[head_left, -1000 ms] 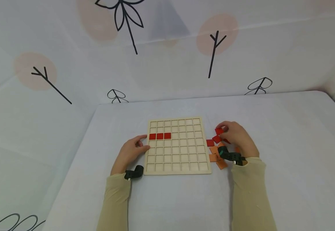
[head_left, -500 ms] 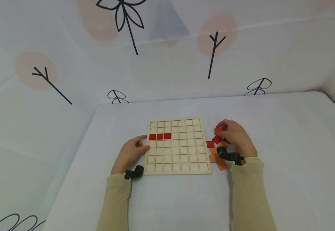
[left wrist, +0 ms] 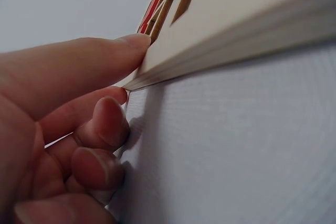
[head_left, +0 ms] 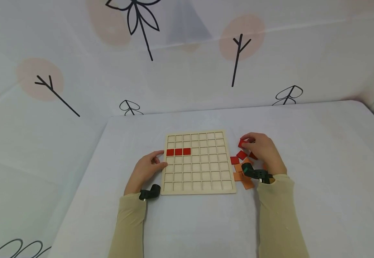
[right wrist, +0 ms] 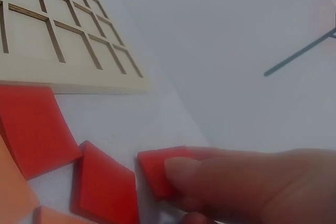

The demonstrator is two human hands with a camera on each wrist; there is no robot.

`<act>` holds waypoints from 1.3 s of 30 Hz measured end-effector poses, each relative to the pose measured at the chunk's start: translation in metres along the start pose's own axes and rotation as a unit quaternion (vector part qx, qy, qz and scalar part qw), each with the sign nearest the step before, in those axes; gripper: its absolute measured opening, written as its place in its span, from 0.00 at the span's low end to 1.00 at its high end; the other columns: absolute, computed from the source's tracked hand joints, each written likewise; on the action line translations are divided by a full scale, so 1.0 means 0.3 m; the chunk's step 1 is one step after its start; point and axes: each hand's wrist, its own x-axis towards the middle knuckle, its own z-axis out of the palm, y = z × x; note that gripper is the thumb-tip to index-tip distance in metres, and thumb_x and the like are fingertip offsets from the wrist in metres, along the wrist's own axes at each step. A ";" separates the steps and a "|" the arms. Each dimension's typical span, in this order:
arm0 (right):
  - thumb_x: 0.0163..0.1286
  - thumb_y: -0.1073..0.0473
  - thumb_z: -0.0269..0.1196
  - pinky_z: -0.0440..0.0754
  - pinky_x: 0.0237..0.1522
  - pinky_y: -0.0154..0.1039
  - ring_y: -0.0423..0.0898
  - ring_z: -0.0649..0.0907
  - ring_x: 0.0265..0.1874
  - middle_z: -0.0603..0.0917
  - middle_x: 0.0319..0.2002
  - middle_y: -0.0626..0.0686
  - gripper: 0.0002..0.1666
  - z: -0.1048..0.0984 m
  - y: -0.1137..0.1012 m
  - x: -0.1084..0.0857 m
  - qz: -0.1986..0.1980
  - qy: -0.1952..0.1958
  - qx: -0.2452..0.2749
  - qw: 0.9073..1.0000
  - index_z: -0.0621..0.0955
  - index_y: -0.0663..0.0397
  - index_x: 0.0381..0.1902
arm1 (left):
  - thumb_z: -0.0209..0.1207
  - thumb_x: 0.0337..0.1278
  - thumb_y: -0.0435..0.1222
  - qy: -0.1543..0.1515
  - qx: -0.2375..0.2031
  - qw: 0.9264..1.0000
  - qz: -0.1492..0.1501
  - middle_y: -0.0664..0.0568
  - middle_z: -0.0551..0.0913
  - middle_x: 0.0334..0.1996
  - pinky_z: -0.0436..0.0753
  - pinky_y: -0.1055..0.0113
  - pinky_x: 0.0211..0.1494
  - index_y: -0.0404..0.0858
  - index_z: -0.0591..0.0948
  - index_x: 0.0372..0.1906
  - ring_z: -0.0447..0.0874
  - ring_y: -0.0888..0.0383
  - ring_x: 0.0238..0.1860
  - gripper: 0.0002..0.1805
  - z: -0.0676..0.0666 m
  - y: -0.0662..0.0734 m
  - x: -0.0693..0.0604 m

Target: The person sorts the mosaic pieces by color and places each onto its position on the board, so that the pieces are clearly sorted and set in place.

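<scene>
the head view looks forward and down from above; both wrist views sit low and close, sharing the board (head_left: pixel 196 167) from opposite sides.

A left sleeve (head_left: pixel 129 218) and a right sleeve (head_left: pixel 278 215) are worn, both long, plain, yellowish khaki and lightly creased. A left camera (head_left: pixel 154 191) with a rounded black head and a right camera (head_left: pixel 254 173), also black and marked with a touch of green, are strapped on just past the fabric.
</scene>
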 end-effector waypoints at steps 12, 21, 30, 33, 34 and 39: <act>0.66 0.51 0.52 0.74 0.28 0.41 0.53 0.74 0.32 0.74 0.43 0.58 0.21 0.007 -0.019 0.008 0.019 0.041 0.020 0.999 0.73 0.52 0.54 | 0.62 0.47 0.47 0.003 -0.001 1.000 -0.010 0.54 0.72 0.29 0.64 0.64 0.32 0.50 0.71 0.59 0.66 0.57 0.31 0.29 0.001 0.004 -0.003; 0.62 0.46 0.57 0.72 0.27 0.37 0.51 0.72 0.36 0.73 0.43 0.56 0.24 0.008 -0.040 0.019 0.005 0.017 0.048 0.999 0.71 0.51 0.52 | 0.62 0.48 0.47 0.004 0.001 1.000 -0.008 0.54 0.72 0.29 0.64 0.64 0.32 0.50 0.70 0.59 0.66 0.57 0.31 0.29 0.000 0.005 -0.007; 0.60 0.45 0.59 0.71 0.31 0.39 0.51 0.72 0.36 0.74 0.40 0.56 0.24 0.041 -0.072 0.029 -0.021 0.036 0.038 0.998 0.72 0.52 0.49 | 0.62 0.47 0.47 0.005 -0.002 1.000 -0.009 0.54 0.72 0.29 0.65 0.64 0.32 0.50 0.71 0.59 0.67 0.57 0.30 0.29 0.001 0.001 -0.003; 0.60 0.46 0.59 0.71 0.34 0.40 0.51 0.73 0.36 0.75 0.40 0.55 0.23 0.054 -0.073 0.036 -0.032 0.026 0.041 0.998 0.72 0.51 0.50 | 0.62 0.47 0.47 0.004 0.000 1.000 -0.013 0.54 0.72 0.29 0.65 0.64 0.32 0.51 0.71 0.58 0.67 0.57 0.31 0.29 0.001 -0.001 -0.002; 0.60 0.47 0.59 0.72 0.34 0.40 0.51 0.73 0.35 0.75 0.40 0.55 0.23 0.057 -0.075 0.037 -0.036 0.023 0.042 0.998 0.72 0.51 0.50 | 0.62 0.47 0.47 0.004 0.000 1.000 -0.013 0.54 0.72 0.29 0.64 0.64 0.32 0.51 0.71 0.58 0.67 0.57 0.31 0.29 0.001 -0.002 -0.002; 0.61 0.48 0.59 0.72 0.31 0.40 0.50 0.73 0.32 0.75 0.38 0.53 0.20 0.071 -0.090 0.038 -0.056 0.004 0.051 0.997 0.72 0.48 0.49 | 0.62 0.47 0.47 0.003 -0.004 1.000 -0.010 0.53 0.72 0.29 0.65 0.64 0.32 0.50 0.71 0.59 0.67 0.57 0.31 0.29 0.003 -0.002 -0.001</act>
